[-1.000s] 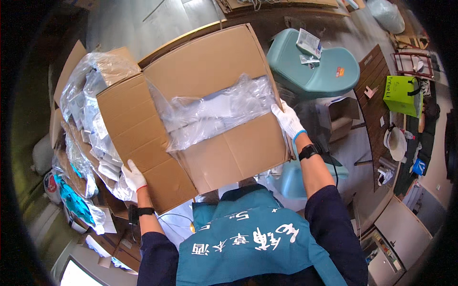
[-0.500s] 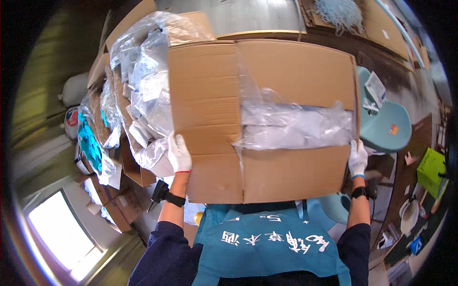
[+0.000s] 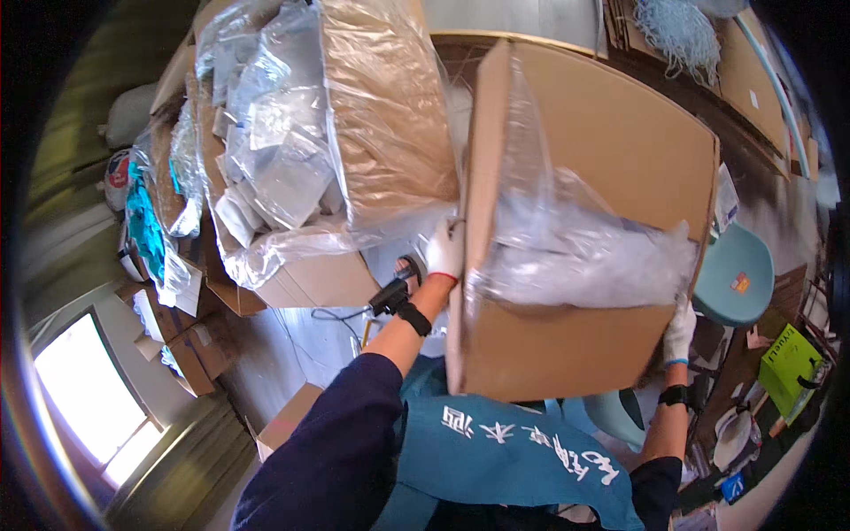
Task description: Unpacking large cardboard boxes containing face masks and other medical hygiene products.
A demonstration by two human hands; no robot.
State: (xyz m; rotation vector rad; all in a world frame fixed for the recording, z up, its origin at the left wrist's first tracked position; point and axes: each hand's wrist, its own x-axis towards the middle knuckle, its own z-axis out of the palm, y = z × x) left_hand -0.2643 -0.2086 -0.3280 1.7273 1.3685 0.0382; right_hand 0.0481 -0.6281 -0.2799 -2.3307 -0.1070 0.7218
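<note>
The left hand (image 3: 445, 250), in a white glove with a red cuff, grips the left edge of a brown cardboard carton (image 3: 567, 354), right of the frame's centre. The right hand (image 3: 680, 334), in a white glove with a blue cuff, holds the carton's lower right edge; how its fingers close cannot be told. The carton's upper left edge stands near the flap of a plastic-lined box (image 3: 390, 115), its right side near a blue-green stool (image 3: 733, 279), and its lower edge close against the teal apron (image 3: 505, 451). A strip of grey floor (image 3: 283, 345) shows left of the left forearm.

The carton is tilted, with its broad flaps facing the camera and its left side standing out. Crumpled clear plastic film (image 3: 584, 261) bulges between the flaps.

White packets (image 3: 283, 173) fill the lined box at upper left. A bright window (image 3: 93, 398) lies at lower left, a lime-green bag (image 3: 791, 370) at far right.
</note>
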